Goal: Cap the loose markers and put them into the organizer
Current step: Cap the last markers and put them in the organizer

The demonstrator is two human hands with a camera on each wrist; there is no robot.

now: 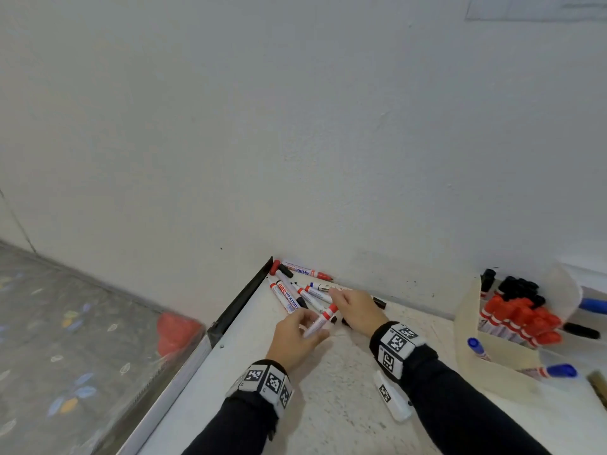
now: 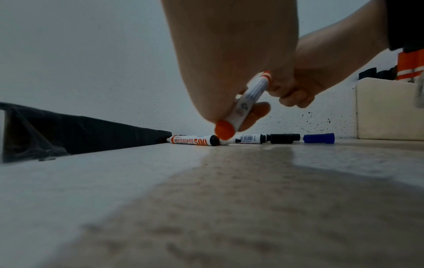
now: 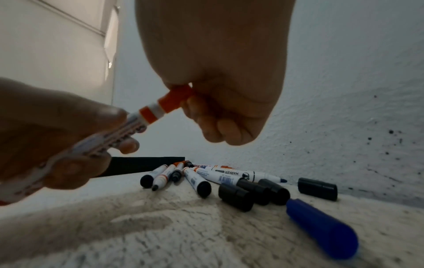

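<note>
A white marker (image 1: 319, 320) with red bands is gripped round its barrel by my left hand (image 1: 312, 327), just above the table. My right hand (image 1: 335, 304) pinches the red cap (image 3: 175, 99) sitting on the marker's far end. In the left wrist view the marker (image 2: 249, 100) tilts up toward the right hand (image 2: 296, 94). Several loose markers (image 1: 295, 289) lie in the corner by the wall. Black caps (image 3: 252, 192) and a blue cap (image 3: 321, 228) lie near them. The cream organizer (image 1: 486, 348), at the right, holds red and black capped markers.
A black strip (image 1: 243, 297) marks the table's left edge, with the floor and a red object (image 1: 177, 333) below. A white tagged block (image 1: 392, 400) lies under my right forearm. Blue-capped markers (image 1: 558, 371) lie by the organizer. The wall stands close behind.
</note>
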